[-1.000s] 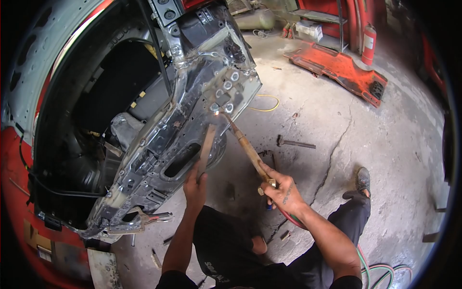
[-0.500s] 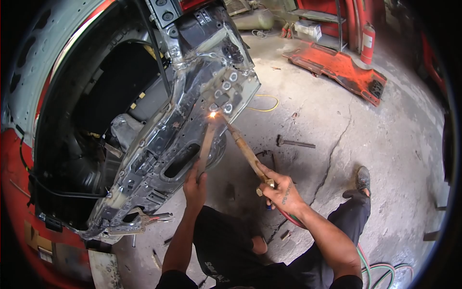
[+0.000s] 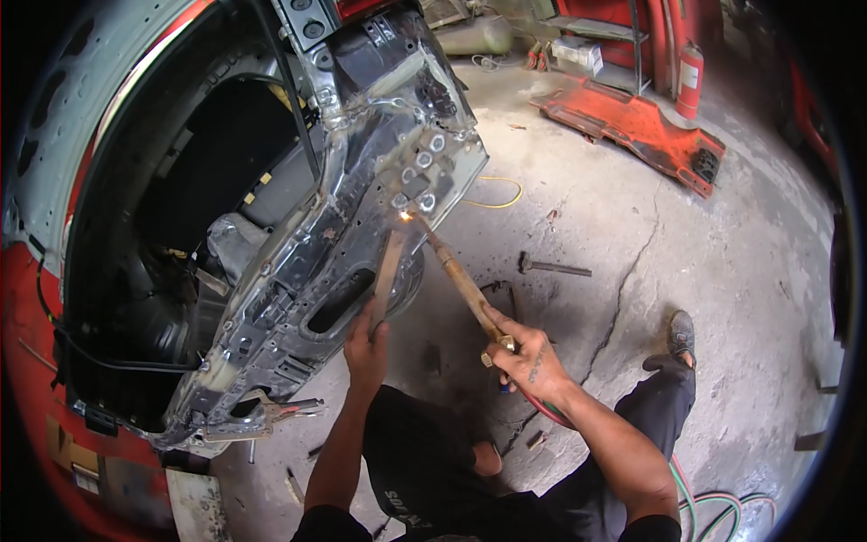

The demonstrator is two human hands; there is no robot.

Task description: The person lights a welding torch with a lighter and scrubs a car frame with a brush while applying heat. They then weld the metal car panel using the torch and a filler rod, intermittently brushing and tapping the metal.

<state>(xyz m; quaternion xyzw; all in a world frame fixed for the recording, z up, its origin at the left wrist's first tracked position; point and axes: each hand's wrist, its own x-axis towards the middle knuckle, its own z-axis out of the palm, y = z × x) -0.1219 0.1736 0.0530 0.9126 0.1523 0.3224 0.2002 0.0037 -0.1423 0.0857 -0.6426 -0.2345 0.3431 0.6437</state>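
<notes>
My right hand (image 3: 524, 359) is closed around the brass-fitted handle of a gas torch (image 3: 462, 287). Its tip points up and left at the car's rear panel (image 3: 361, 194), where a small orange glow (image 3: 406, 217) shows on the metal. My left hand (image 3: 366, 352) grips a flat, brownish strip (image 3: 388, 271), possibly wood or metal. The strip's upper end lies close to the panel, just below the glow; I cannot tell if it touches. Round weld-like marks (image 3: 424, 160) sit above the glow on the panel.
A hammer (image 3: 555, 267) lies on the concrete floor to the right. Locking pliers (image 3: 289, 409) are clamped at the body's lower edge. Green and red hoses (image 3: 713, 499) trail at lower right. A red creeper (image 3: 632, 126) and a fire extinguisher (image 3: 690, 81) stand farther back.
The glow has become smaller and shifted slightly right. The strip's upper end now sits a little lower, apart from the glow. Both hands keep nearly the same place.
</notes>
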